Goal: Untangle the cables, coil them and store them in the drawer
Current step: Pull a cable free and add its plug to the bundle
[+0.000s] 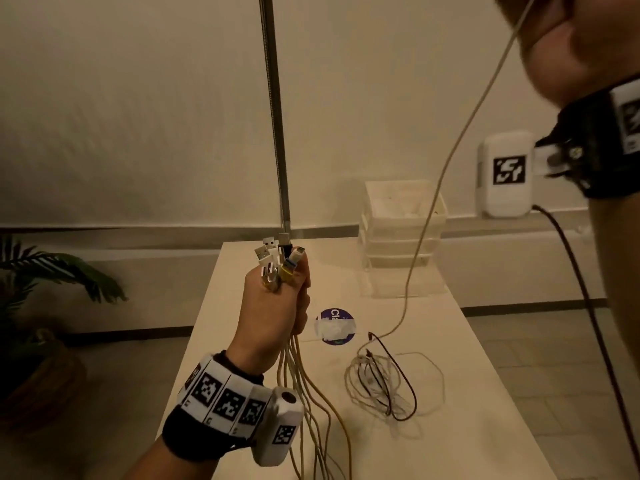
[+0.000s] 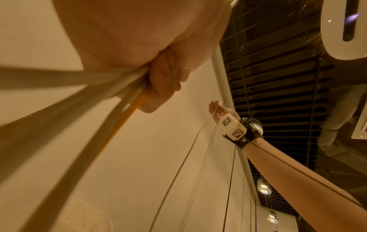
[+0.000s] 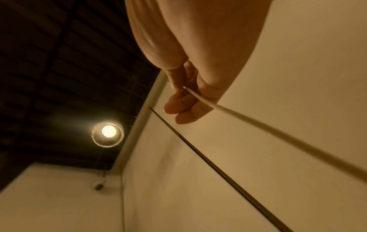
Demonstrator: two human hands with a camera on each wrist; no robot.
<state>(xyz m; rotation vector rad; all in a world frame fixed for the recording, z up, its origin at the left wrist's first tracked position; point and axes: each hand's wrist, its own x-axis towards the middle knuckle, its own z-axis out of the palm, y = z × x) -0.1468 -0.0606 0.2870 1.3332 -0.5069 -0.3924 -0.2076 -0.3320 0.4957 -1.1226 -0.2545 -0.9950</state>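
My left hand [image 1: 277,299] grips a bunch of pale and yellow cables [image 1: 304,393] in a fist above the white table [image 1: 478,438]. Their USB plugs [image 1: 277,254] stick up out of the fist and the rest hangs down. In the left wrist view, curled fingers [image 2: 163,81] wrap the cables. My right hand [image 1: 581,46] is raised high at the top right and pinches one white cable [image 1: 460,133], as the right wrist view [image 3: 184,92] shows. That cable runs down to a loose tangle [image 1: 381,389] of white and dark cable on the table. A stacked translucent drawer unit [image 1: 401,230] stands at the table's far end.
A dark braided cable [image 1: 275,116] rises straight from the plugs out of the top of the head view. A round purple sticker [image 1: 336,327] lies mid-table. A potted plant [image 1: 52,271] stands on the floor at left. A black lead [image 1: 588,306] hangs from my right wrist camera.
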